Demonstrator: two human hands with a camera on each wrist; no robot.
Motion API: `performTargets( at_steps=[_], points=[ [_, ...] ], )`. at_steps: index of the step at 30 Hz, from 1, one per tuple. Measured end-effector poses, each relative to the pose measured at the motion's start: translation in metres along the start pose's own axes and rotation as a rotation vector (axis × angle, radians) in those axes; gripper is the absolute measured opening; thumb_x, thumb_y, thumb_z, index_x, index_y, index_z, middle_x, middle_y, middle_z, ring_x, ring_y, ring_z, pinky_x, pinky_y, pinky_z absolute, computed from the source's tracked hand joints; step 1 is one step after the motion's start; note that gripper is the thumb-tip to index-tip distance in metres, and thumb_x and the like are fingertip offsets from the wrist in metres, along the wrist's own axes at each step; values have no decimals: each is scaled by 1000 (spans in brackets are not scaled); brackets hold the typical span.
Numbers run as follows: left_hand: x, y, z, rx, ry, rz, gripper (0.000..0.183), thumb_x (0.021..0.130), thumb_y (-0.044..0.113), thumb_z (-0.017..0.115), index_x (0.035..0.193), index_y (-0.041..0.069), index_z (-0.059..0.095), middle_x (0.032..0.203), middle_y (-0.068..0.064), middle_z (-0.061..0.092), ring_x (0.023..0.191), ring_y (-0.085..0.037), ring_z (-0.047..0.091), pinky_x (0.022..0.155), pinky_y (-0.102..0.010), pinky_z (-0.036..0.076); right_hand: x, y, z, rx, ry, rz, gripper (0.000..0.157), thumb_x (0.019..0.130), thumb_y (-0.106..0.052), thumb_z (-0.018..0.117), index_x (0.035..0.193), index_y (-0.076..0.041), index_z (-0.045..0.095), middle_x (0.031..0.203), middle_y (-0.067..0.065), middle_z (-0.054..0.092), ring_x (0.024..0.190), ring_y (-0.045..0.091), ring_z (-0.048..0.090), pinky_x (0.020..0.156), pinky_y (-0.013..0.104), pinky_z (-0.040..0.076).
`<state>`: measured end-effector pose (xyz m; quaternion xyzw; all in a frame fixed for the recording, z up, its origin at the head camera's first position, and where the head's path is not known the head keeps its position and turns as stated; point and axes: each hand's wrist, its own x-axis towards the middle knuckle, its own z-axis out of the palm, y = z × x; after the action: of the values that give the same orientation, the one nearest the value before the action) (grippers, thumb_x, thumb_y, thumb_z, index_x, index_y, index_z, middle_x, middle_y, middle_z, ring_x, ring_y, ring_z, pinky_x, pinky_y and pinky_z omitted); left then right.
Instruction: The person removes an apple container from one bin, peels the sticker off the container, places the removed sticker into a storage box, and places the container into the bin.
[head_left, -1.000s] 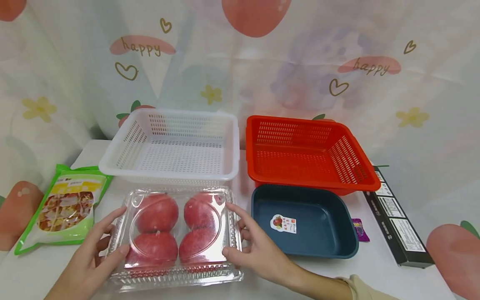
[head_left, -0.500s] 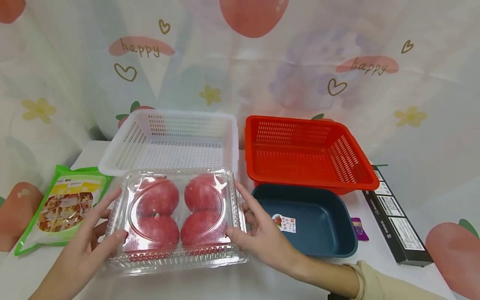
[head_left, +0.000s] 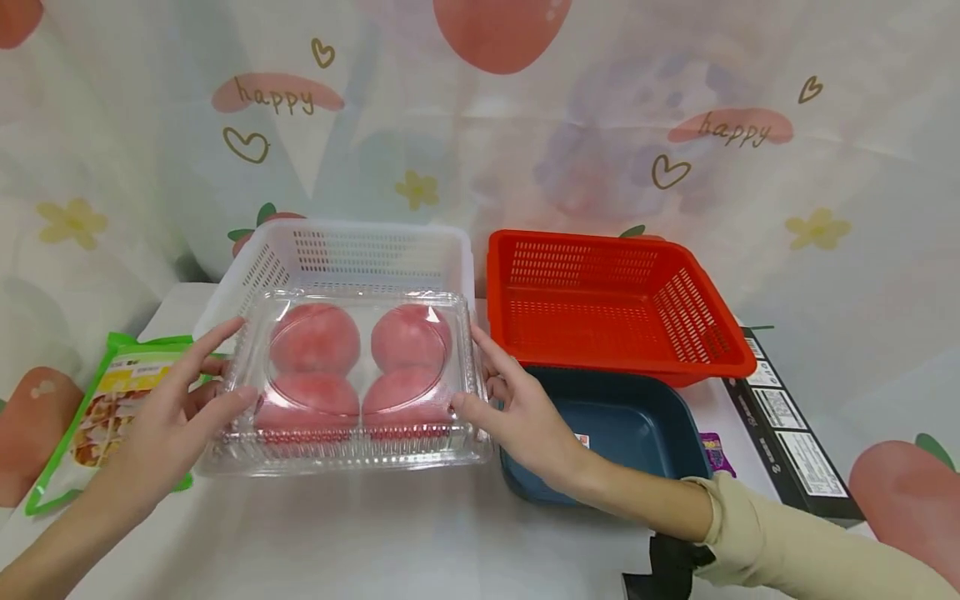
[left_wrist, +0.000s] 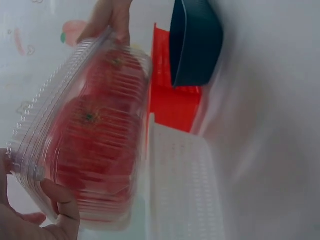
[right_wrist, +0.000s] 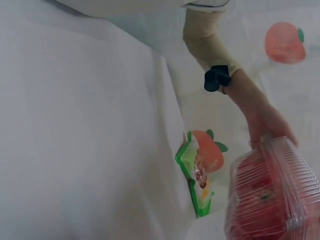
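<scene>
A clear plastic clamshell box with several round red fruits inside is held up off the table between both hands. My left hand grips its left edge, thumb on the lid and fingers at the side; my right hand grips the right edge likewise. Behind and partly covered by the box is the white basket. In the left wrist view the box hangs in the air, apart from the white basket. The right wrist view shows the box with the left hand at its far end.
Right of the white basket stands a red basket, with a dark blue tub in front. A green-edged food bag lies at the left. On the right are a small purple packet and a long black box.
Both hands have lifted the clamshell box from the front of the table, up and toward the white basket. It now overlaps the basket's front part in the head view.
</scene>
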<state>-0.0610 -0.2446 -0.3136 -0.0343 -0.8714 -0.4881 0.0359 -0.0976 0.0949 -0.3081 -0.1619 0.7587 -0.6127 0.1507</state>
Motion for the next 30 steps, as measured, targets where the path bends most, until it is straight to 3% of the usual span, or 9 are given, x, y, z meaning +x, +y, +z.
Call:
performTargets(
  at_steps=[7,14,21,26,30],
  points=[
    [32,5,-12,13,3,-39,57,100,30,51,153,28,29,112,12,45,88,1,55,65,-17,53,29,-15,-7,-75,82,18,69,94,-25,62,154,-24,27,115,14,58,92,21,59,79,31,58],
    [66,9,-19,5,27,-69,60,99,40,49,153,24,30,115,15,47,97,2,49,71,-7,45,64,-23,-8,-126,170,35,63,94,-32,60,151,-26,34,119,9,58,101,22,58,83,31,57],
    [103,12,-23,-77,26,-149,63,97,49,46,153,22,31,114,22,48,98,-5,45,72,-12,44,100,-26,-8,-88,182,64,62,96,-32,57,152,-24,32,123,10,56,111,25,58,94,37,54],
    [130,7,-21,-119,-2,-238,69,96,55,44,154,21,28,140,5,44,109,-7,43,88,-18,42,127,-27,-8,-14,174,147,60,97,-33,56,152,-23,32,140,8,55,121,25,58,100,39,51],
    [152,-1,-16,-94,-16,-278,71,96,54,42,155,19,23,158,-9,31,128,-19,39,105,-37,40,151,-22,-6,28,161,205,57,99,-28,53,152,-19,33,146,7,50,124,25,54,102,38,49]
  ],
)
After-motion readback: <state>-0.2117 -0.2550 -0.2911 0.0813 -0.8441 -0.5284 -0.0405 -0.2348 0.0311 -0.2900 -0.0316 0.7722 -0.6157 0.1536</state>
